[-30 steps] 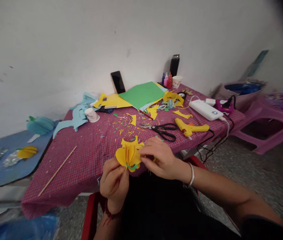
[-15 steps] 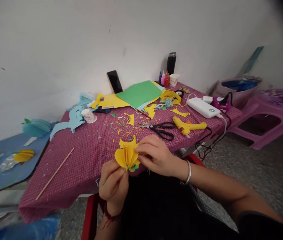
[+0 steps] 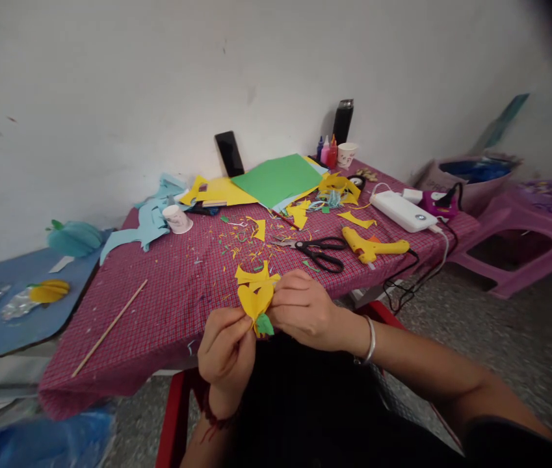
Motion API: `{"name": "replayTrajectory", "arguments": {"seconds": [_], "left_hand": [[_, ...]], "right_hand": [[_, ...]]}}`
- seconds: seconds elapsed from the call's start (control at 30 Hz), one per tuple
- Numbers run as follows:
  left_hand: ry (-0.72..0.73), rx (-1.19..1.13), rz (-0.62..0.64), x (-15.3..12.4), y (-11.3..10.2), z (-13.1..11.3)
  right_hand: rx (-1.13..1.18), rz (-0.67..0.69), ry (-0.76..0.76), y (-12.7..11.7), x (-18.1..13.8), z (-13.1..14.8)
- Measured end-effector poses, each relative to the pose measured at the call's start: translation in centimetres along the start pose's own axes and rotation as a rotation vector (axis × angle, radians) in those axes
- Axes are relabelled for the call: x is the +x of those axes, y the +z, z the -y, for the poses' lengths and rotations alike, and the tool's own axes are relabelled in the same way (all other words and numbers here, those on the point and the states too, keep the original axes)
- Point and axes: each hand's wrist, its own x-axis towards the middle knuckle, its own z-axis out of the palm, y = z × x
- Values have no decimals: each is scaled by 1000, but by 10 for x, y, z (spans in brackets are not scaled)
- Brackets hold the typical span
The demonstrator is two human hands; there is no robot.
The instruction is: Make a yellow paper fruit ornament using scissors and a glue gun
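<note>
Yellow paper craft (image 3: 255, 300), one, is this side of the scissors (image 3: 305, 246): left hand (image 3: 227, 344) pinches its lower edge, fingertips together; right hand (image 3: 307, 312) curls beside it, hold unclear. Scissors' left: one cup (image 3: 177, 220); right: one glue gun (image 3: 373, 248); beyond: one green sheet (image 3: 280, 182), three small bottles (image 3: 325, 155).

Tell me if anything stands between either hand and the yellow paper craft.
Nothing visible does. The left hand pinches the lower left of the yellow paper craft, and the right hand is right up against its right side. The scissors and glue gun lie farther off, beyond the hands.
</note>
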Motion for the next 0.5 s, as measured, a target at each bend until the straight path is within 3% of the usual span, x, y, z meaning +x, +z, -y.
{"name": "replayTrajectory", "arguments": {"seconds": [0.13,0.33,0.5], "left_hand": [[8,9,-25,-1,0,0],[29,40,-77,-1,0,0],[55,42,-72,-1,0,2]], "right_hand": [[39,-14,2,-4,1,0],[136,-149,115,-16,1,-1],[47,-98,158,-14,2,-3]]}}
